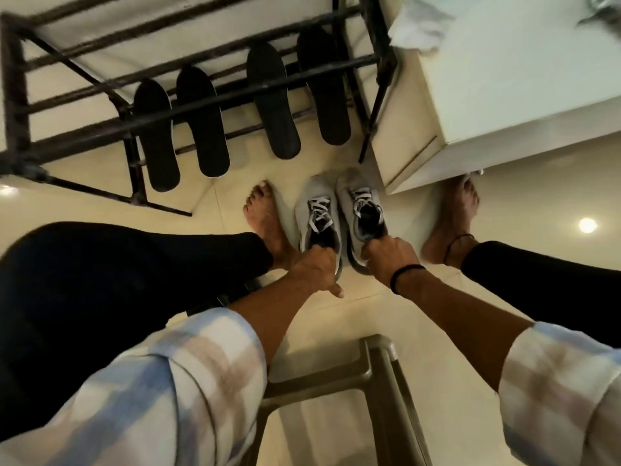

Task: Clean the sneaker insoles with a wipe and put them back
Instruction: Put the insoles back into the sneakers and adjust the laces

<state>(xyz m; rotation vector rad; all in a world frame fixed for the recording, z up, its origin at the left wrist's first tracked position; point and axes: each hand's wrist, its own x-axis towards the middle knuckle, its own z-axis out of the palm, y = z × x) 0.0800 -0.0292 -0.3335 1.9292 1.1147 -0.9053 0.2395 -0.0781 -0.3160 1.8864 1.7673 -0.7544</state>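
Two grey sneakers stand side by side on the floor between my bare feet, toes pointing away. My left hand grips the heel of the left sneaker, fingers hooked into its opening. My right hand grips the heel of the right sneaker the same way. Several black insoles lean upright against the black metal shoe rack beyond the sneakers, among them one at the far left and one at the far right. A crumpled white wipe lies on the white cabinet top.
A white cabinet stands at the right, its corner close to the right sneaker. A beige plastic stool is under me in the foreground. My knees in dark trousers flank the space. The floor is glossy cream tile.
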